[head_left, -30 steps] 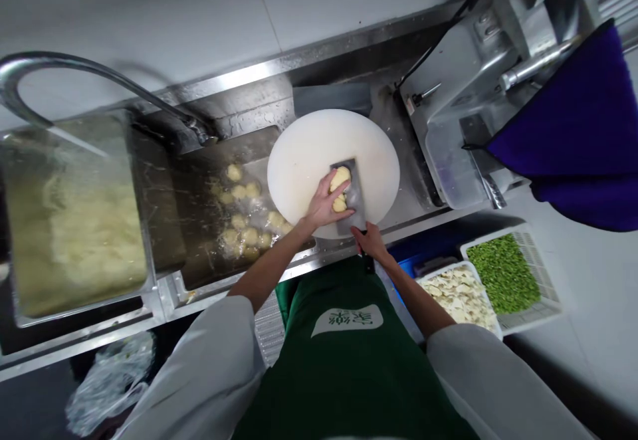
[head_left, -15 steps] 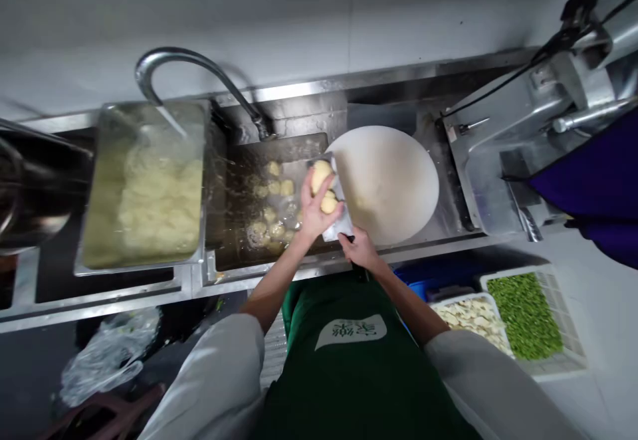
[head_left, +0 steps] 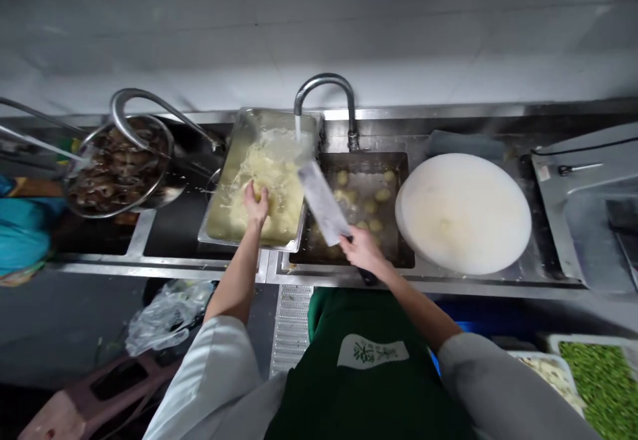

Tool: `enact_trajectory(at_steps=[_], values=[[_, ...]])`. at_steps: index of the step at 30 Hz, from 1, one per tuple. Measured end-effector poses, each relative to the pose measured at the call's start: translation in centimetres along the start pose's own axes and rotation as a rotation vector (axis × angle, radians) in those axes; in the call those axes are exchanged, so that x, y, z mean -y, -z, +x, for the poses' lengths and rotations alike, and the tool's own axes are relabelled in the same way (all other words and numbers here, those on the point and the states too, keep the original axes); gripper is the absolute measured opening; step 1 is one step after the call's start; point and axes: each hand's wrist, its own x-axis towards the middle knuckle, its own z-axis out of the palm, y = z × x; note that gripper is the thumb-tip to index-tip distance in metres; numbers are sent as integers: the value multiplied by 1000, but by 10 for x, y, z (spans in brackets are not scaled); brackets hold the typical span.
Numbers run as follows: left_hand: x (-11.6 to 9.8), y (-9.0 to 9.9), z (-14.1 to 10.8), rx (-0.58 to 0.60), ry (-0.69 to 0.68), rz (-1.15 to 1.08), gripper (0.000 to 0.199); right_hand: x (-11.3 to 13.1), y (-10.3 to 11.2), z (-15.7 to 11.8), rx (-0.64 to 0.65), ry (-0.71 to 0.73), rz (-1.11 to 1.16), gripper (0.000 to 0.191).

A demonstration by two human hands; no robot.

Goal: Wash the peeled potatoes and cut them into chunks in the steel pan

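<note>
My left hand (head_left: 256, 207) reaches over a deep steel pan (head_left: 203, 235) of water, thumb and fingers apart. Pale yellow peeled potatoes (head_left: 280, 211) lie under the rippling, splashing water there; one may touch my fingertips, but I cannot tell. In my right hand (head_left: 363, 248) is the black handle of a cleaver (head_left: 325, 204). Its broad wet blade points up and left, across the pan's right edge and the sink (head_left: 405, 227). More whole potatoes (head_left: 383, 195) sit in the water of that sink.
A faucet (head_left: 326, 80) runs into the pan. Right of the sink stands a round white cutting board (head_left: 463, 214). At left, a second faucet (head_left: 142, 98) arches over a bowl of brown food (head_left: 119, 167). Below right are crates of chopped greens (head_left: 593, 380) and pale slices (head_left: 548, 377).
My left hand has left the cleaver's blade with its potatoes and moved left over the pan, where water splashes. The cleaver now tilts over the sink without potatoes. The view has swung left.
</note>
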Motion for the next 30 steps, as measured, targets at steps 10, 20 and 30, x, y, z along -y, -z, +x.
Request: enact_trajectory(at_steps=[10, 20, 30], values=[[-115, -74, -82, 143, -575, -111, 27, -145, 187, -151, -610, -506, -893, 23], [-264, -264, -287, 1182, -1095, 293, 40, -216, 193, -179, -527, -628, -871, 25], [-277, -282, -298, 1109, -1109, 382, 33, -254, 223, -183, -478, -467, -841, 21]])
